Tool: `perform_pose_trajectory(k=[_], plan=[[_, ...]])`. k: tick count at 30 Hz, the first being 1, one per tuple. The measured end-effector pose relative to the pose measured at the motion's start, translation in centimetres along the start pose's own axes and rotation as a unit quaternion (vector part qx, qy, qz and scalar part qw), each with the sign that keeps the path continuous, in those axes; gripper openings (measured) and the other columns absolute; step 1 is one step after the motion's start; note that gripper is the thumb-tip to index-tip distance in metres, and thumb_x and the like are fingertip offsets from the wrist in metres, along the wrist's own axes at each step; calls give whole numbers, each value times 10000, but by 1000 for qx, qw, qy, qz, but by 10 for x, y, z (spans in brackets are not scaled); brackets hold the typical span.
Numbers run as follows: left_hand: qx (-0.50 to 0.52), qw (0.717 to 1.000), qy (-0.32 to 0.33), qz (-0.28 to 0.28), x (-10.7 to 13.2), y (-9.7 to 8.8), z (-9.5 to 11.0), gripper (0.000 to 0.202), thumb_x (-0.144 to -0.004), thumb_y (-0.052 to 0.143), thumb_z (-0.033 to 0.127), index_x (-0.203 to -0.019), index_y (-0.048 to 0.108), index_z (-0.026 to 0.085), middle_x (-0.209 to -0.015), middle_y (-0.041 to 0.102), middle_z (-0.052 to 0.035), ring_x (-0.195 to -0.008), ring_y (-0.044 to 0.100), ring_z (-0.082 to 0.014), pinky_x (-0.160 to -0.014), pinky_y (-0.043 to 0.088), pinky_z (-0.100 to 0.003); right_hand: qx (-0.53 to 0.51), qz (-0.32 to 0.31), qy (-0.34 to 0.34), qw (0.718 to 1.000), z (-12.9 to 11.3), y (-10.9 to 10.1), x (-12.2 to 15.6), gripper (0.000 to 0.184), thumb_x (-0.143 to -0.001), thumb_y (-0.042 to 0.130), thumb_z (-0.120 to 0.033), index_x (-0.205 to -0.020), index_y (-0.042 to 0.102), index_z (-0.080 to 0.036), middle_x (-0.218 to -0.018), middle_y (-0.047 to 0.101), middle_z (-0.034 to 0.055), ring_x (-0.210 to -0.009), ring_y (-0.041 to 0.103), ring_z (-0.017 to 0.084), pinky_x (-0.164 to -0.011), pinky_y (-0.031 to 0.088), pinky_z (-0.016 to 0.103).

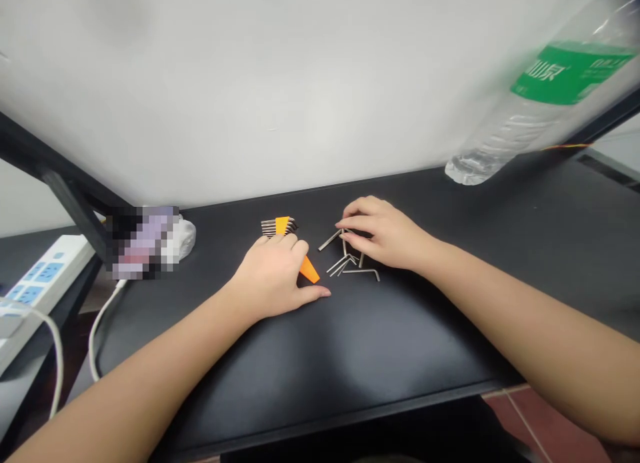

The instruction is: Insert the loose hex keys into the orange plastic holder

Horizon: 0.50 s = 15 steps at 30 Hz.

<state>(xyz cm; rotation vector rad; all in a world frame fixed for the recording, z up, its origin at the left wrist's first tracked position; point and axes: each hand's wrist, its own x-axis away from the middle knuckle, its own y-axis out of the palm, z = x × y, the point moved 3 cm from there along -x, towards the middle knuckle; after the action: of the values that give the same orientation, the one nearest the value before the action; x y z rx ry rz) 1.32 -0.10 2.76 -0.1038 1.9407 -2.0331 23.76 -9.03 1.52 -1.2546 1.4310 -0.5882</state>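
Observation:
An orange hex key holder lies on the black table under my left hand. Its fingers curl over the holder's middle while the thumb points out to the right. Several hex keys sit side by side in the holder's far end. My right hand pinches an L-shaped hex key between thumb and fingertips, just above the tabletop. Below those fingers, several loose hex keys lie in a small heap. My right palm partly covers another key.
The black tabletop meets a pale wall. A large clear bottle with a green label stands at the back right. To the left are a blurred-out item with a white cable, a black metal frame and a power strip.

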Motion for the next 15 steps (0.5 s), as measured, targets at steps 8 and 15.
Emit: perform_pose_trajectory(k=[8,15], plan=[[81,997,-13,10,0,8,-2,403,-798,787,495,-1001,609,196,-954,654,-60,-875,645,-246,-746,522,-380,40,-66,25,997,1,11,-2,201,-931,613,-238,-1050,774,-218,-1150,693,99,-1026,609,265,-902,472,432],[135,989,-43,33,-1,9,-10,413,-807,792,451,-1098,618,216,-1001,703,-26,-892,679,-217,-754,537,-347,75,-120,77,987,4,1,-1,95,-820,635,-175,-890,689,-207,-976,666,69,-902,577,239,-763,429,363]])
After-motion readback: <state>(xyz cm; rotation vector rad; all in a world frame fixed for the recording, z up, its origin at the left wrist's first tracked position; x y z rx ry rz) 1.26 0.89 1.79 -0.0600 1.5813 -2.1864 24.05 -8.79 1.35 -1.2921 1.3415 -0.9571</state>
